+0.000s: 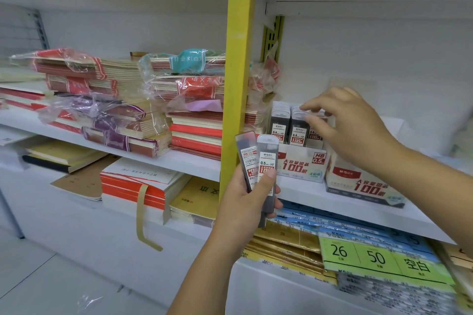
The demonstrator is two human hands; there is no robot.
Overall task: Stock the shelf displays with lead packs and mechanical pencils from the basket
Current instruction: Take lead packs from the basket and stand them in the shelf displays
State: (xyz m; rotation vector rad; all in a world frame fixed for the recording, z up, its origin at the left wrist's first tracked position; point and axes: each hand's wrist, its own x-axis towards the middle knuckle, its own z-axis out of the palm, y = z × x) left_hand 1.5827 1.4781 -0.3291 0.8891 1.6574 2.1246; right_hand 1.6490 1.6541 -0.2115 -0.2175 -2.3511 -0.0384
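My left hand (245, 197) holds a small fan of lead packs (258, 161), slim dark cases with white and red labels, in front of the yellow shelf post. My right hand (350, 120) reaches over a white display box (302, 165) marked HB 0.5 on the middle shelf. Its thumb and forefinger pinch the clear top of a lead pack (298, 123) standing in the box's second row. A second display box (363, 184) sits to the right, partly behind my right forearm. No basket or mechanical pencils are in view.
A yellow upright post (238, 59) divides the shelves. Left of it lie stacks of wrapped exercise books (107, 100). Below the display boxes are blue and gold paper packs and green price tags (384, 257). The white shelf edge (358, 212) runs under my right arm.
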